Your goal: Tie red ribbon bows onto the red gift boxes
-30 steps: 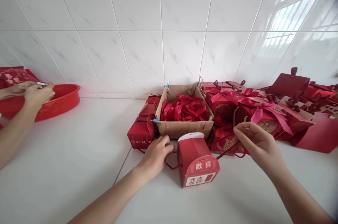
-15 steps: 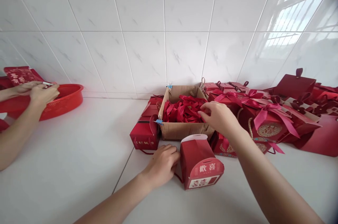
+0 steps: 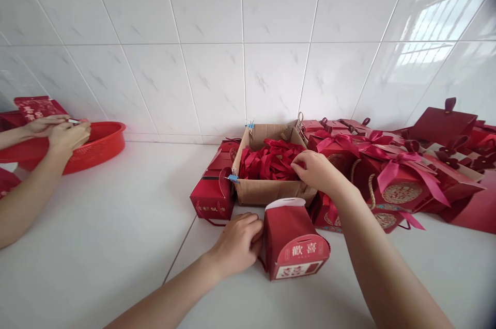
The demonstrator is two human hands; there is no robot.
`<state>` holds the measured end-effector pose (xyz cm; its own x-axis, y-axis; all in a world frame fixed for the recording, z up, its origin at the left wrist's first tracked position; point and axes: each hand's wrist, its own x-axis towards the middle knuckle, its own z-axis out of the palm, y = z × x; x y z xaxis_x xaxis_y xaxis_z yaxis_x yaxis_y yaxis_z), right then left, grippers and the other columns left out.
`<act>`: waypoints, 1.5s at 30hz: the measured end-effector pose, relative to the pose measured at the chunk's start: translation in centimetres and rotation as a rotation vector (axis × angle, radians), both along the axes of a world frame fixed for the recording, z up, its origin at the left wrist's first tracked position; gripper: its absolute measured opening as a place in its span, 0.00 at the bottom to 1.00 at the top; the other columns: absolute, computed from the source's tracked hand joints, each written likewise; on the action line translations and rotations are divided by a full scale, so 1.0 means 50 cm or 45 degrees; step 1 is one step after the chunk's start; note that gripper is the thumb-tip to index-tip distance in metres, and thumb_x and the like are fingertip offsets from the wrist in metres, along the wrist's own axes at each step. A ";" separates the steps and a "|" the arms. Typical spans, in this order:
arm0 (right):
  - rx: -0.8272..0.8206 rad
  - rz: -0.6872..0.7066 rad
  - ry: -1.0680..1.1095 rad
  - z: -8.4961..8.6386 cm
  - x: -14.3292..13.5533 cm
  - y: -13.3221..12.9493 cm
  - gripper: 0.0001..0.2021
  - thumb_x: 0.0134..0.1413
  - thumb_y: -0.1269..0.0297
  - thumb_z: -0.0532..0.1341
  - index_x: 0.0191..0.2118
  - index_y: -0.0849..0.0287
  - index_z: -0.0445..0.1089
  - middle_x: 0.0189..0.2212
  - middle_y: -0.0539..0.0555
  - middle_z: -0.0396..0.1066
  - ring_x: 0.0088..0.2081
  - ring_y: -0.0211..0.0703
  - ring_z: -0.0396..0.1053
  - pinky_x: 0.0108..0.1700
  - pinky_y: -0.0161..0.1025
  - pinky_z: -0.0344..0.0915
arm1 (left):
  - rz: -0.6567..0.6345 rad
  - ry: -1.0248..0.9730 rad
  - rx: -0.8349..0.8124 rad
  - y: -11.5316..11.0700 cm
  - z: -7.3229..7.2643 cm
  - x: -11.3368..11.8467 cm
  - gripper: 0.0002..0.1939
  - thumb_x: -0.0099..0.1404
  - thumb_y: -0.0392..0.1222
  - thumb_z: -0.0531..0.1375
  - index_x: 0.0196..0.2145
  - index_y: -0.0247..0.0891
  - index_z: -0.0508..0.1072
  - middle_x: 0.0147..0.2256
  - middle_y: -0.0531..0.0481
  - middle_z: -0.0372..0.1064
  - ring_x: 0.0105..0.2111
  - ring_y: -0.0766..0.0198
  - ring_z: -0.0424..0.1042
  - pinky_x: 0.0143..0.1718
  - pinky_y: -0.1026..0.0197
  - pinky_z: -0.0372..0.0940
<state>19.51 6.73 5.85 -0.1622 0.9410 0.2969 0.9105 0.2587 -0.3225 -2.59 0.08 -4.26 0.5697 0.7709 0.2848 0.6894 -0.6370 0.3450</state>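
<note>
My right hand (image 3: 321, 173) reaches over the right side of an open cardboard box (image 3: 267, 192). Its thumb and fingertips pinch at the edge of a pile of red ribbons (image 3: 267, 161) in that box. In front stands a red gift box (image 3: 289, 231) with a rounded flap, white lettering and a raised white-edged flap at the back. My left hand (image 3: 242, 241) rests at its left side on the counter, fingers curled in. A dark red cord (image 3: 262, 264) shows just below these fingers; what they hold, if anything, is hidden.
Another red gift box (image 3: 213, 184) touches the cardboard box's left side. Many red gift boxes with pink bows (image 3: 403, 169) crowd the right. At far left, another person's hands (image 3: 67, 135) hold a small item over a red plastic basket (image 3: 104, 147). White tiles (image 3: 209, 81) back the counter.
The view shifts slightly. My right hand stays at the ribbons and my left hand beside the gift box, both nearly still. The other person's hands barely move.
</note>
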 end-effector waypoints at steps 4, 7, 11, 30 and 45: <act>-0.069 0.094 0.004 -0.023 -0.007 0.011 0.19 0.60 0.63 0.52 0.19 0.59 0.66 0.26 0.57 0.72 0.28 0.42 0.67 0.32 0.37 0.57 | 0.020 -0.055 -0.053 0.002 -0.009 0.005 0.14 0.49 0.26 0.52 0.22 0.40 0.48 0.23 0.54 0.56 0.23 0.67 0.56 0.23 0.64 0.49; -0.075 0.115 0.036 -0.027 -0.007 0.014 0.20 0.60 0.62 0.51 0.18 0.59 0.65 0.19 0.55 0.69 0.22 0.41 0.63 0.27 0.37 0.53 | 0.019 -0.085 -0.086 0.003 -0.013 0.007 0.14 0.49 0.26 0.52 0.23 0.40 0.49 0.23 0.54 0.56 0.24 0.67 0.56 0.23 0.64 0.49; 0.009 0.173 0.153 -0.008 0.007 0.006 0.19 0.62 0.62 0.49 0.24 0.60 0.70 0.25 0.53 0.73 0.28 0.42 0.67 0.30 0.36 0.58 | -0.008 -0.102 -0.105 0.003 -0.016 0.005 0.13 0.48 0.26 0.52 0.23 0.40 0.50 0.24 0.54 0.57 0.24 0.67 0.57 0.24 0.65 0.50; 0.642 0.531 1.144 0.096 0.048 -0.163 0.08 0.59 0.67 0.60 0.38 0.51 0.77 0.41 0.51 0.75 0.47 0.44 0.71 0.48 0.41 0.69 | 0.245 -0.554 0.526 -0.010 0.341 0.095 0.24 0.58 0.44 0.63 0.51 0.45 0.61 0.49 0.48 0.64 0.50 0.55 0.65 0.47 0.55 0.64; 0.613 0.595 0.937 0.094 0.074 -0.177 0.11 0.53 0.73 0.62 0.42 0.54 0.72 0.38 0.52 0.72 0.40 0.43 0.71 0.39 0.39 0.71 | 0.119 -0.542 0.021 -0.077 0.369 0.035 0.07 0.67 0.46 0.53 0.32 0.43 0.65 0.27 0.57 0.72 0.26 0.69 0.70 0.19 0.70 0.59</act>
